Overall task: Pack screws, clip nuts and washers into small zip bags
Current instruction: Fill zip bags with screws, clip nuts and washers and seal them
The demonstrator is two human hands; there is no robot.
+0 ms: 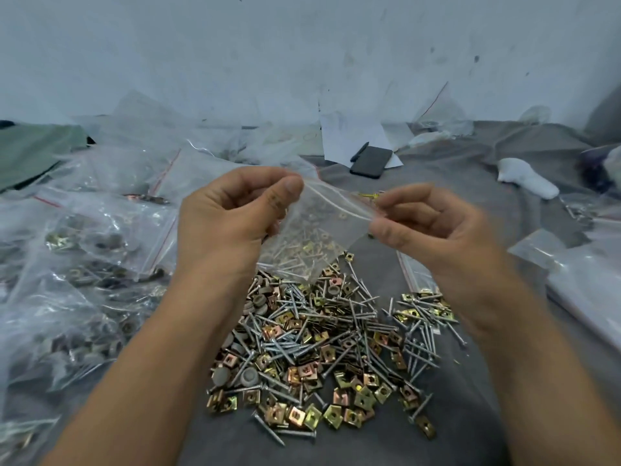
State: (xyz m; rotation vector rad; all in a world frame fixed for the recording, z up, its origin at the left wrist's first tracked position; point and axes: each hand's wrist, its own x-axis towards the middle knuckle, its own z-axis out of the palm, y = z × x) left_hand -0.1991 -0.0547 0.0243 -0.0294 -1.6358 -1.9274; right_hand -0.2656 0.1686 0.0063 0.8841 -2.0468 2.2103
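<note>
A small clear zip bag [319, 227] hangs between my two hands above the pile. My left hand [235, 213] pinches its top left corner between thumb and fingers. My right hand [426, 223] pinches the top right end of the zip strip. The bag looks flat, and I cannot tell whether anything is inside it. Below it lies a heap of silver screws [322, 334], brass-coloured square clip nuts [339, 412] and grey round washers [250, 375] on a grey cloth [470, 415].
Filled zip bags [77, 280] are stacked at the left. A stack of unfilled bags [584, 277] lies at the right. A black phone [371, 162], a pen and white paper sit at the back by the wall. A white wad [524, 178] lies at the far right.
</note>
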